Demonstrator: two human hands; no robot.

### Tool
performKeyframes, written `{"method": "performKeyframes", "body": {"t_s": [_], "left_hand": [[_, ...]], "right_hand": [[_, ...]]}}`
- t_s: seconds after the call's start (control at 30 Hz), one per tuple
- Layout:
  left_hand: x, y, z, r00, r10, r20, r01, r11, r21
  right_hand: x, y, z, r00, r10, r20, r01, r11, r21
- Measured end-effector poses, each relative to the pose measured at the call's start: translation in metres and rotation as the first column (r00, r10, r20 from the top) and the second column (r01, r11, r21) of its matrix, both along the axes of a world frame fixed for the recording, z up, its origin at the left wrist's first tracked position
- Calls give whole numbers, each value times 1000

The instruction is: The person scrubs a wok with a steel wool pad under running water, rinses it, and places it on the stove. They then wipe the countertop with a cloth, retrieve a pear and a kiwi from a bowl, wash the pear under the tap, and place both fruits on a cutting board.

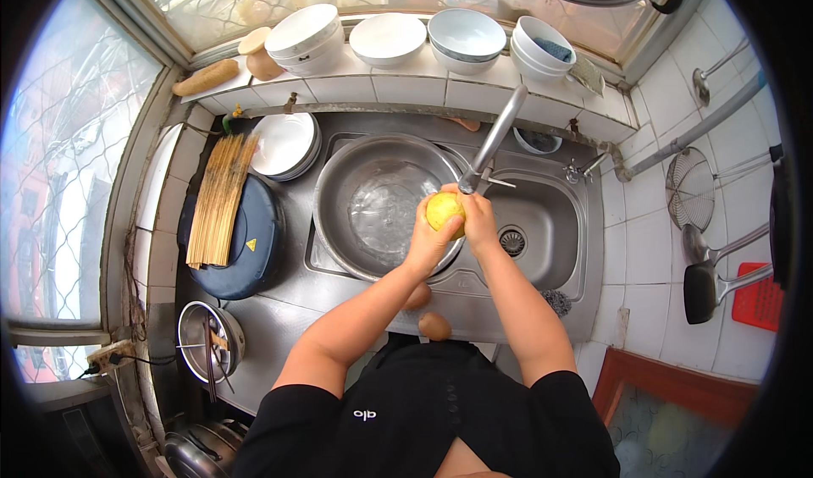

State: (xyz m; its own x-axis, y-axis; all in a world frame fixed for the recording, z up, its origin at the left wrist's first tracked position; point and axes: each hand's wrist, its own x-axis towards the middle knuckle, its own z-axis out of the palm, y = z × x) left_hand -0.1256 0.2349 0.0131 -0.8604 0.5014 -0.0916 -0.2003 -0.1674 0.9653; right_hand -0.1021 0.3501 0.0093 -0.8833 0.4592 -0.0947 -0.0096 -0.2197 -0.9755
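Observation:
Both hands hold a round yellow fruit or vegetable [446, 214] under the spout of a metal faucet [494, 138], over the right rim of a large metal basin [381, 208]. My left hand [430, 233] wraps it from the left, its thumb along the front. My right hand [475, 217] grips it from the right, close below the spout. Whether water runs cannot be told. Two brown round potatoes or similar [434, 326] lie by the counter's front edge, partly beside my left forearm.
A second sink bowl [540, 230] with a drain lies right. Left are a bundle of wooden sticks [219, 205] on a dark blue appliance [257, 249], stacked plates [282, 144] and a metal pot [232, 338] with chopsticks. White bowls [387, 40] line the ledge behind.

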Motion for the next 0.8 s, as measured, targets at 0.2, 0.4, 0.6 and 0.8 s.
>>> {"method": "performKeyframes", "body": {"t_s": [0.2, 0.4, 0.6, 0.8], "left_hand": [[-8, -4, 5, 985, -70, -160, 42, 984, -172], [-19, 4, 14, 908, -135, 397, 160, 987, -30], [-19, 3, -8, 712, -237, 661, 276, 960, 47], [-8, 2, 11, 800, -179, 572, 126, 983, 132]], "right_hand": [[2, -7, 13, 975, -104, 198, 147, 965, -216], [13, -7, 8, 995, -64, 82, 12, 855, 519], [16, -2, 13, 995, -18, -100, 78, 767, 637], [8, -2, -6, 983, -158, 94, 159, 987, 0]]}}
